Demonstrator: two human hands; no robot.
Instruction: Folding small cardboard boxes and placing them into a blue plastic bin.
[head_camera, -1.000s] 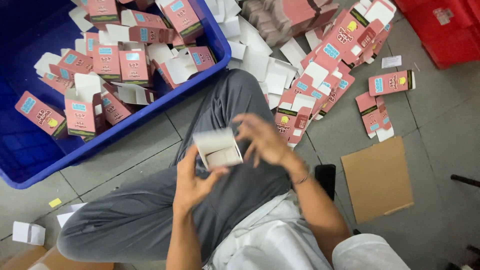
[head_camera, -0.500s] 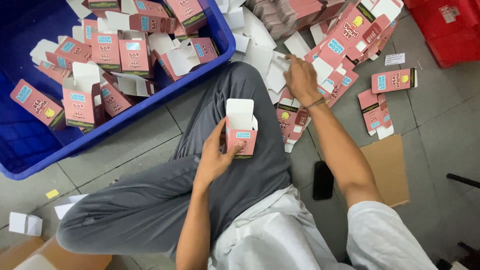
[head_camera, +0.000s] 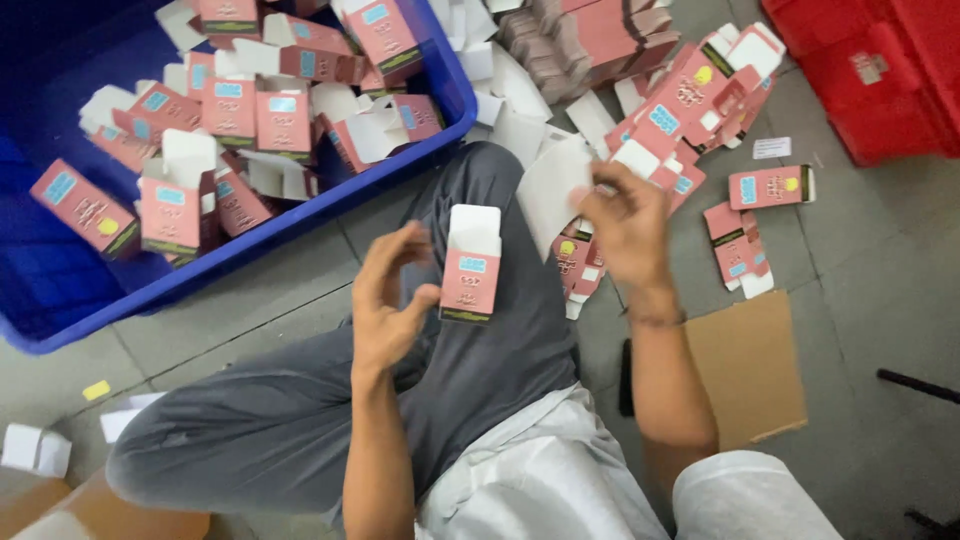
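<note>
My left hand (head_camera: 388, 300) is over my grey trouser leg with its fingers spread. Only the thumb tip touches an upright, folded pink carton box (head_camera: 470, 272), whose white top flap stands open. My right hand (head_camera: 628, 225) is raised to the right of that box. Its fingers pinch a flat white-backed carton blank (head_camera: 548, 188). This hand hovers over the loose pile of flat pink blanks (head_camera: 690, 95) on the floor.
A blue bin (head_camera: 200, 265) at the upper left holds several folded pink boxes. A stack of flat blanks (head_camera: 590, 30) lies at the top, with red crates (head_camera: 870, 70) at the top right. A brown cardboard sheet (head_camera: 750, 370) and a dark phone (head_camera: 625, 375) lie beside my right forearm.
My right hand reached out to the pile of blanks and came back holding a flat one. My left hand held the folded box, and now its fingers have opened off it.
</note>
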